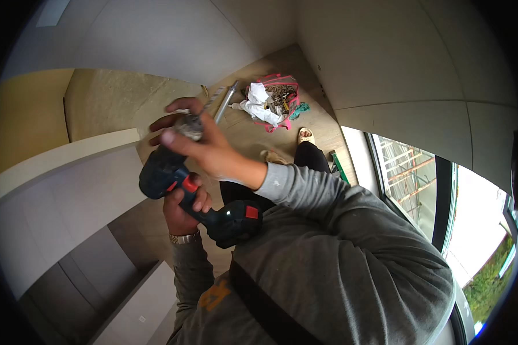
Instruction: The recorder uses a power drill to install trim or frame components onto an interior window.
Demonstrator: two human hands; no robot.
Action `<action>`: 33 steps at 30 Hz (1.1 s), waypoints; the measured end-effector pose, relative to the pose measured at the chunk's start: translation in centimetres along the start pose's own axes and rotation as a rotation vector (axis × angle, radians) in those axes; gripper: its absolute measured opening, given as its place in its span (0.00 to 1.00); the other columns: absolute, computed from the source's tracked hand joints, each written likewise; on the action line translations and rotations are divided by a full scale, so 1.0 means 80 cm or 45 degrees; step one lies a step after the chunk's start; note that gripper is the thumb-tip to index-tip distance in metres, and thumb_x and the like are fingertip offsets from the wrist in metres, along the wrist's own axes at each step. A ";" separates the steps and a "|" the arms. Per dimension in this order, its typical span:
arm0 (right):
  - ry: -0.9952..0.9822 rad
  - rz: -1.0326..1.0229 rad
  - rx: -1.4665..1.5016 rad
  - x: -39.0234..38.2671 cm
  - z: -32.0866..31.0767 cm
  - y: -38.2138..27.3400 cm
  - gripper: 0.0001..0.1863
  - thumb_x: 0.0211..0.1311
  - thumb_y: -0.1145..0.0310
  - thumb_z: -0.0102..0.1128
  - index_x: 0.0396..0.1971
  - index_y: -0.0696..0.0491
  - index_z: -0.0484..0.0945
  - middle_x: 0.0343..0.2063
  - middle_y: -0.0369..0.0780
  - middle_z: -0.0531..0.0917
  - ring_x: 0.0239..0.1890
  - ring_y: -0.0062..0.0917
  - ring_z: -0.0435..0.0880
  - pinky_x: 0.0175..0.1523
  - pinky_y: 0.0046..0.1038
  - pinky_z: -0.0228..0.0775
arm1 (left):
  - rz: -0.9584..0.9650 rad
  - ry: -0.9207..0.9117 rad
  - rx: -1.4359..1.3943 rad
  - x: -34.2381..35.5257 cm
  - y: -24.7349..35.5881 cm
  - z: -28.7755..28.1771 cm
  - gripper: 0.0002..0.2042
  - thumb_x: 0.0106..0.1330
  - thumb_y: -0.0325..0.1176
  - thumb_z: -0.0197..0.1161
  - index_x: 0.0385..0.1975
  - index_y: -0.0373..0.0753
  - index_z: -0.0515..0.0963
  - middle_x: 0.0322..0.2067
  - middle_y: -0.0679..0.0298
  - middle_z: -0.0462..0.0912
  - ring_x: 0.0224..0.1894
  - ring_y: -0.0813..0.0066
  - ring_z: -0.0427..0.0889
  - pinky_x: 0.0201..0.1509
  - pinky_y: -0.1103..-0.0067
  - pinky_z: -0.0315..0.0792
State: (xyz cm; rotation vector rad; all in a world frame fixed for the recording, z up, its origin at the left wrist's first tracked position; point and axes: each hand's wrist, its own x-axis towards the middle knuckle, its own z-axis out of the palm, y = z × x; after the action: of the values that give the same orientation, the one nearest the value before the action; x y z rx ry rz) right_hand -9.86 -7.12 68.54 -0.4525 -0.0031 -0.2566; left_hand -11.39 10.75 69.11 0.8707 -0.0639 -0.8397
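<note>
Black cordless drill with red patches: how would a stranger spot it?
Start at the grey long-sleeved sweatshirt, then look up and left. The bare left hand grips the drill by its handle; the right hand is at its front end. Unlike the silver tube on the brown floor, it is black with red patches.

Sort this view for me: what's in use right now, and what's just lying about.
In use:
cordless drill, left hand on its grip, right hand at its front end

Apparently lying about:
silver tube
pink-edged bag
teal cloth
green object, kind unclear
</note>
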 end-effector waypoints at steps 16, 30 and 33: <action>1.007 1.082 -1.268 0.040 -0.543 0.212 0.23 0.73 0.53 0.44 0.41 0.62 0.76 0.28 0.47 0.82 0.27 0.37 0.87 0.25 0.37 0.82 | -0.156 0.196 1.621 0.216 0.007 -0.302 0.17 0.60 0.25 0.69 0.48 0.35 0.75 0.36 0.56 0.85 0.33 0.63 0.85 0.39 0.73 0.77; 0.723 1.162 -2.355 0.125 -0.951 0.340 0.19 0.58 0.61 0.55 0.42 0.55 0.87 0.47 0.52 0.85 0.54 0.45 0.84 0.58 0.42 0.76 | 0.949 0.444 2.257 0.327 -0.298 -0.619 0.29 0.55 0.28 0.73 0.58 0.27 0.72 0.50 0.48 0.82 0.50 0.52 0.84 0.55 0.66 0.76; 0.599 0.904 -2.538 0.114 -1.008 0.364 0.21 0.57 0.54 0.62 0.40 0.56 0.86 0.40 0.52 0.87 0.46 0.46 0.87 0.53 0.43 0.78 | 1.112 0.467 2.251 0.356 -0.337 -0.631 0.30 0.54 0.28 0.74 0.58 0.28 0.72 0.52 0.48 0.81 0.51 0.51 0.83 0.56 0.66 0.76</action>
State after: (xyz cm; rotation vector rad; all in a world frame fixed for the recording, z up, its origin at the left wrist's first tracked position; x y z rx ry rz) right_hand 1.77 -18.97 -16.06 -2.2906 0.9319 0.4658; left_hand 10.15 14.81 9.04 2.3530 -0.8893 0.4668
